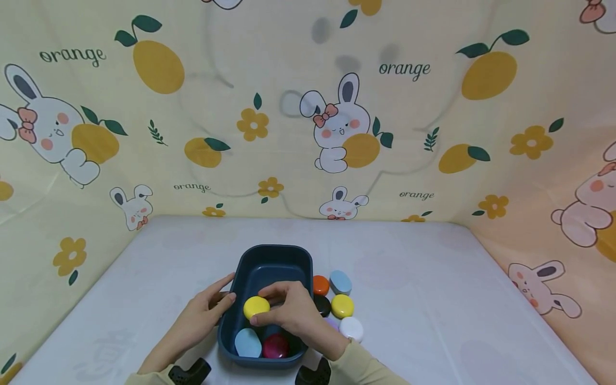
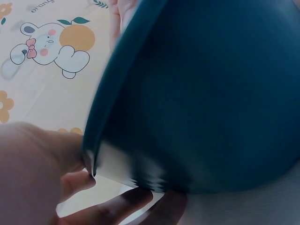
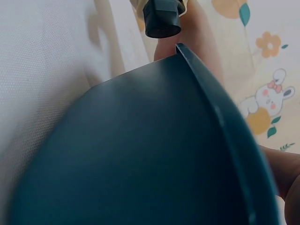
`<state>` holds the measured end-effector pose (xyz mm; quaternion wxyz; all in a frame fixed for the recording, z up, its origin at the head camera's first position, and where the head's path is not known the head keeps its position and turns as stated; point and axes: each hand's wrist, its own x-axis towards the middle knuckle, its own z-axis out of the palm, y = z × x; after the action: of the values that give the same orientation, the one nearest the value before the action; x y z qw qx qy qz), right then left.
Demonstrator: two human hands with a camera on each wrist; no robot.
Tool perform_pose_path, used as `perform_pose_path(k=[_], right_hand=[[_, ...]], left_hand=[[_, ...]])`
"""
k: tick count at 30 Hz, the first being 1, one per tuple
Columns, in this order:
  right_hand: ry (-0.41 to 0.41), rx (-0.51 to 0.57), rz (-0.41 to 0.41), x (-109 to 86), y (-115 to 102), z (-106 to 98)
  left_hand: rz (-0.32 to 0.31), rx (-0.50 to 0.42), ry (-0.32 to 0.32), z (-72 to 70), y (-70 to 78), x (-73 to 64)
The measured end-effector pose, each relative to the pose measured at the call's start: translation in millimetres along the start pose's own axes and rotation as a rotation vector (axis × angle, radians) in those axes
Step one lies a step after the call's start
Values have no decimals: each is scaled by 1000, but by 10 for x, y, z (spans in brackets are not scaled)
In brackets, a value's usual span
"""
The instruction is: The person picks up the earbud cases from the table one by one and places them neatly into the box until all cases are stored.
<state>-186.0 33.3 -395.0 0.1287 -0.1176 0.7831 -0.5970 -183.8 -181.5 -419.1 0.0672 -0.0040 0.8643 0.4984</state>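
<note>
A deep dark blue tray (image 1: 275, 267) with rounded corners sits on the white-covered table. My left hand (image 1: 197, 316) grips its left wall, thumb at the rim and fingers (image 2: 115, 206) against the outside. Over the tray's middle, my right hand (image 1: 297, 315) pinches a smooth yellow disc (image 1: 256, 307) between thumb and fingers. Inside the near end lie a light blue disc (image 1: 248, 343) and a shiny dark red one (image 1: 276, 346). The tray's outer wall fills most of the right wrist view, hiding the yellow disc there.
Right of the tray lie several more discs: orange (image 1: 321, 285), light blue (image 1: 340, 282), black (image 1: 323, 306), yellow (image 1: 343, 306), white (image 1: 351, 329) and a partly hidden purple one (image 1: 332, 322). A printed cloth (image 1: 289, 203) with rabbits and oranges hangs behind the table (image 1: 423, 289).
</note>
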Motion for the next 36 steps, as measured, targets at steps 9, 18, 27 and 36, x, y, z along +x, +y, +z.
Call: perform_pose_path(k=[9,18,27,36], right_hand=[[4,5,1,14,16,14],[4,-18,-2,17,19,18],[-2,-55,-10,24,32,13],[-51,-26,-1,41,51,10]], left_hand=[[4,-7,2,0,16,-12],[11,-14,5,5,28,-24],[11,-12,6,5,10,-14],[15,-18,-2,-4,-12,-5]])
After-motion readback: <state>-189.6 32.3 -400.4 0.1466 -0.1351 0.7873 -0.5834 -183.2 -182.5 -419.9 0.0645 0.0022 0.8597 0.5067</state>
